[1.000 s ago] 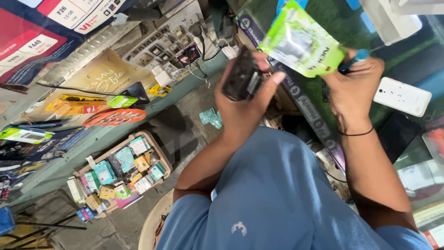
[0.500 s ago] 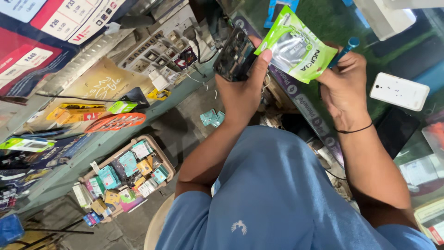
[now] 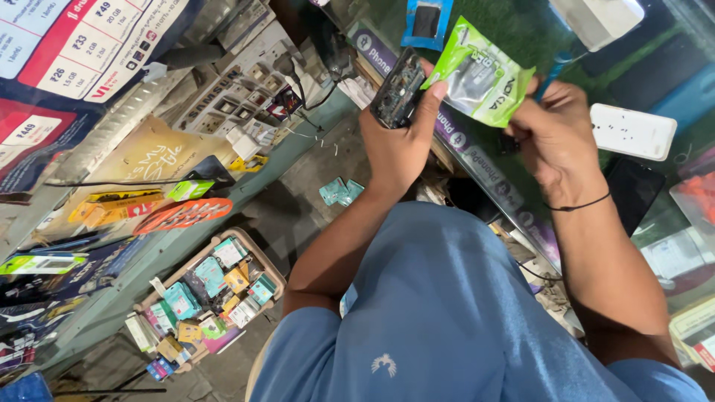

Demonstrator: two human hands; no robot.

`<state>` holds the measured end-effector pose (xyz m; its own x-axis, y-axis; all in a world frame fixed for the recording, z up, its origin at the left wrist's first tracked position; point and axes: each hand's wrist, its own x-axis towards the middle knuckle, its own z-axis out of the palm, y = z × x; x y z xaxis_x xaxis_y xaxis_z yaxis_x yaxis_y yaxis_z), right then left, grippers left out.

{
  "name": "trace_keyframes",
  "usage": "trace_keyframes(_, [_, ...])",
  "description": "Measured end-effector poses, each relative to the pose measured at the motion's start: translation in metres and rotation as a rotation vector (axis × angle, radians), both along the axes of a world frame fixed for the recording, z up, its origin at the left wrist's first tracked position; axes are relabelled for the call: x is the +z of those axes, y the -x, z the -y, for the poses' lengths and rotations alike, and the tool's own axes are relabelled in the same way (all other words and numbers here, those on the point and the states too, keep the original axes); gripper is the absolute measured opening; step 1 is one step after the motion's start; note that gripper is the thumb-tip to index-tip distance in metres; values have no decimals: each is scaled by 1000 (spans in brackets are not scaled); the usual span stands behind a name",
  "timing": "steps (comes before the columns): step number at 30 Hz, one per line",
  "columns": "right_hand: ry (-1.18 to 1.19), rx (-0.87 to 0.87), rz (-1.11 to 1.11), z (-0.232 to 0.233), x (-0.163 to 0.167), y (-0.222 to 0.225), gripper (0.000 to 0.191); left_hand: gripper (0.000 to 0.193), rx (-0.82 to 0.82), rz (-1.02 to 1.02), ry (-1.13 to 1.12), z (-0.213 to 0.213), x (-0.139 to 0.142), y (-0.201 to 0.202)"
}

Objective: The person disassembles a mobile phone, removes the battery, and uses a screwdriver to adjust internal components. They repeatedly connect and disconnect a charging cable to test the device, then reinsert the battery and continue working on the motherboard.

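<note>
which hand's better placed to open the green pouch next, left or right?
Probably the right hand: it already pinches the green pouch at its lower edge. The left hand is wrapped around the dark phone, with only its thumb touching the pouch, so it has fewer free fingers.

Green-clear pouch [image 3: 480, 74] in right hand [image 3: 555, 138]; blue blister pack [image 3: 426, 22] above; small colourful boxes in tray [image 3: 212, 298] lower left; red-white-blue price posters [image 3: 74, 52] top left.

A dark opened phone [image 3: 398, 89] held upright beside a tilted, glossy green packet [image 3: 480, 74].
</note>
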<state>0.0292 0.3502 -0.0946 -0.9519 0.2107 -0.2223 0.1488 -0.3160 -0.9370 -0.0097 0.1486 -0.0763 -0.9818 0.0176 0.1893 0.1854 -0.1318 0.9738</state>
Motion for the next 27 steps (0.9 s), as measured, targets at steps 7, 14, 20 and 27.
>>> trace_keyframes(7, [229,-212,-95,-29,5,-7,14,20,59,17,-71,15,-34,33])
trace_keyframes(14, [190,-120,-148,-27,4,-14,12,25,-53,333,-139,-9,-62,80])
trace_keyframes(20, [230,-164,-165,-11,29,-23,13,22,-201,338,-91,-5,-60,89])
trace_keyframes(27, [-330,-241,-445,20,50,-54,21,32,-72,387,-123,24,-62,77])
